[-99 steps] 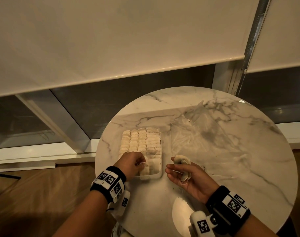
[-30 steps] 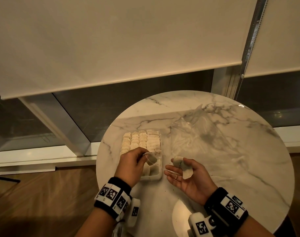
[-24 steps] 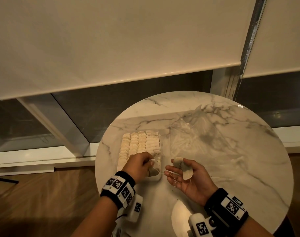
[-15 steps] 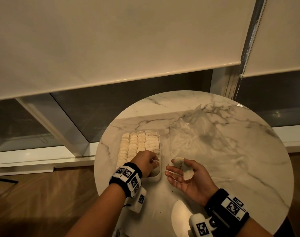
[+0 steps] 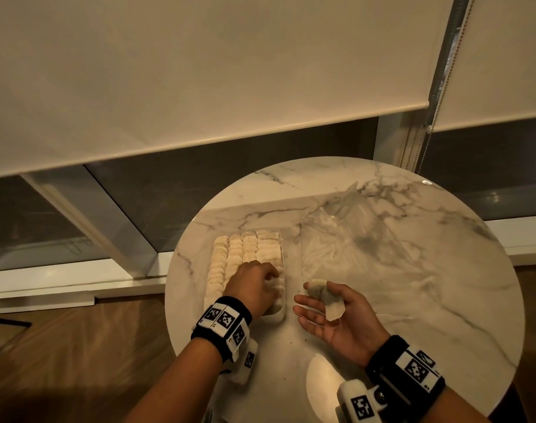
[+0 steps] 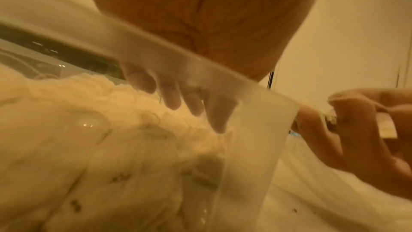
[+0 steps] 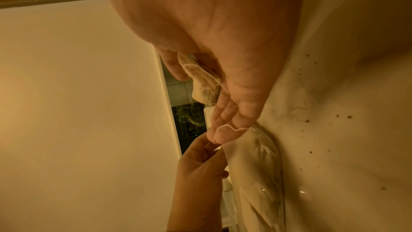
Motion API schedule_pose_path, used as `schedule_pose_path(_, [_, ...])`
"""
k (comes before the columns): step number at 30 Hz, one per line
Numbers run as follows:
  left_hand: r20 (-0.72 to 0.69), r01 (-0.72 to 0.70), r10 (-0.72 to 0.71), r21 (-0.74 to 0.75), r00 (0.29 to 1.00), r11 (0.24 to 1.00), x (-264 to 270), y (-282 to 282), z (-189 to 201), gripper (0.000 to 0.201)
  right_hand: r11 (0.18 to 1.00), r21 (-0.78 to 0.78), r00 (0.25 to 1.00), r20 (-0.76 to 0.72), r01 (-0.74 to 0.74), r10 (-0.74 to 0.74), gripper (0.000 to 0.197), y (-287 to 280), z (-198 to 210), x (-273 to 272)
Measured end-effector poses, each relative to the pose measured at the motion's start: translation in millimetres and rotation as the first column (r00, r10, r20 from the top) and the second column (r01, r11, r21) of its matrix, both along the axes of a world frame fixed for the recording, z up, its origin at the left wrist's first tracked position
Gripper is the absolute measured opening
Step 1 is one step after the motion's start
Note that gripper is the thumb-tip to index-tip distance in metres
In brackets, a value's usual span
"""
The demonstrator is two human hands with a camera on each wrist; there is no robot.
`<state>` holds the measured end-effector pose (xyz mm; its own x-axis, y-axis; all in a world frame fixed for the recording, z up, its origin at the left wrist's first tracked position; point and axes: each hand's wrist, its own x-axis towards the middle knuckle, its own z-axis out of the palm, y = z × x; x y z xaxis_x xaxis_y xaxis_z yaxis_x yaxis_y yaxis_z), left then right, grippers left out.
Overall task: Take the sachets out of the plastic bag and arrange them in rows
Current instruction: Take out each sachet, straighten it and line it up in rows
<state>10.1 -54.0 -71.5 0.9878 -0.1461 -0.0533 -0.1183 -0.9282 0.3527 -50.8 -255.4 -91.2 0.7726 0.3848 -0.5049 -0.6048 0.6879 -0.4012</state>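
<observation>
Sachets stand packed in rows inside a translucent tray on the left part of the round marble tabletop; the rows fill the far end. Left hand reaches into the tray's near right corner, back of hand up, so the head view hides what its grip does. Left wrist view fills that in: fingers point down past the tray's rim, seen through the cloudy wall, tips at the sachets; whether they pinch one or just press, I cannot tell. Right hand hovers palm-up just right of the tray, near edge of tabletop, fingers spread and relaxed; two loose sachets lie across it, one under the thumb, one on the palm, a thin string trailing over the fingers. Right wrist view shows the thumb pressing a sachet against the base of the fingers, string looped round a fingertip, and dark specks scattered on the tabletop that the head view barely registers. Plastic bag, clear and crumpled, lies flat on the tabletop right of the tray and beyond the right hand, apart from both hands. Roller blinds hang behind, over dark window glass.
</observation>
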Motion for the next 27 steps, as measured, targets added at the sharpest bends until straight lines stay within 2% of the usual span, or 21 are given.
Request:
schedule_pose_path(2, [0.015, -0.024, 0.025, -0.036, 1.0, 0.999, -2, 5, 1, 0.019, 1.0, -0.007, 1.0, 0.003, -0.006, 0.006, 0.049, 0, -1, 0])
schedule_pose_path(7, [-0.14, -0.075, 0.068, -0.045, 0.988, 0.996, -11, 18, -3, 0.009, 1.0, -0.019, 1.0, 0.013, -0.022, 0.022, 0.051, 2, 0, -1])
schedule_pose_path(11, [-0.092, -0.058, 0.042, -0.184, 0.995, 0.981, -19, 22, 0, 0.01, 0.998, -0.026, 0.998, 0.029, -0.055, 0.056, 0.053, 3, 5, -3])
schedule_pose_path(15, [0.018, 0.016, -0.009, -0.485, 1.0, 0.875, -33, 14, 14, 0.012, 0.987, -0.033, 0.986, 0.062, -0.155, 0.157, 0.055, 2, 11, -6])
schedule_pose_path(18, [-0.095, 0.021, -0.115, -0.671, 0.989, 0.741, -46, 4, 29, 0.022, 0.966, -0.023, 0.96, 0.109, -0.256, 0.257, 0.058, 6, 18, -9])
schedule_pose_path(19, [-0.122, 0.042, -0.168, -0.679, 0.978, 0.733, -49, 3, 32, 0.026, 0.958, -0.024, 0.95, 0.123, -0.286, 0.287, 0.055, 8, 21, -10])
schedule_pose_path(22, [-0.088, 0.198, -0.296, -0.562, 0.951, 0.803, -53, 3, 35, 0.029, 0.941, -0.025, 0.929, 0.148, -0.338, 0.338, 0.046, 15, 28, -12])
schedule_pose_path(27, [-0.02, 0.226, -0.268, -0.48, 0.963, 0.848, -56, 2, 38, 0.021, 0.929, -0.069, 0.916, 0.16, -0.362, 0.369, 0.052, 20, 31, -15])
